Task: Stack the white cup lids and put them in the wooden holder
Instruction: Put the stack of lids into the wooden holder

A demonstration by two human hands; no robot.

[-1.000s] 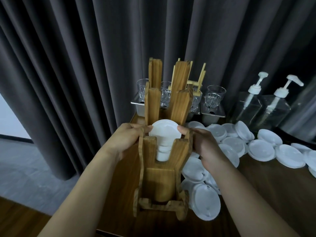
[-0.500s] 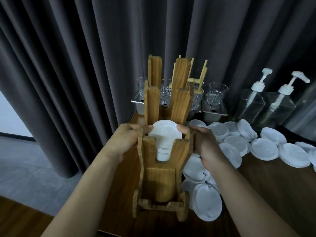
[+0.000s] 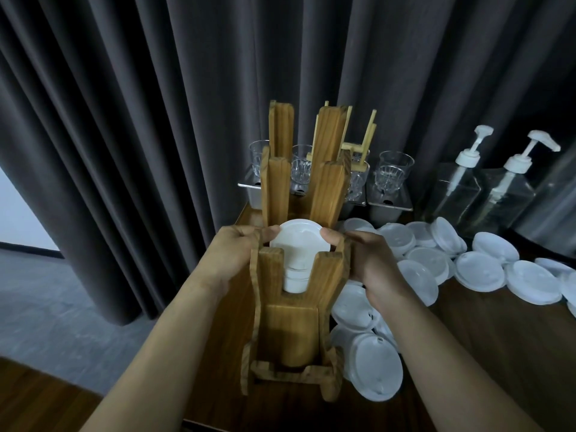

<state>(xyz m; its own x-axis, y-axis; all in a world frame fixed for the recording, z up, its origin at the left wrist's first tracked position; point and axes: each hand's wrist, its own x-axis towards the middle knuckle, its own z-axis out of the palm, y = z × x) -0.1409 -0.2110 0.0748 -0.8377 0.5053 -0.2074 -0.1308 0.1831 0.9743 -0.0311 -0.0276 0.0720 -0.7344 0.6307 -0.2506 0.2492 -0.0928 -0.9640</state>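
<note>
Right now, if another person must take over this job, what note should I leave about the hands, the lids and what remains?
The left hand pinches the left rim of the lid stack.
The right hand pinches its right rim.
The lid stack stands in the near slot of the wooden holder; whether it is fully seated cannot be told.
Done: one stack is in the holder.
Left: let go of it, then gather the loose lids lying on the table to the right, stack them and load them too.
</note>
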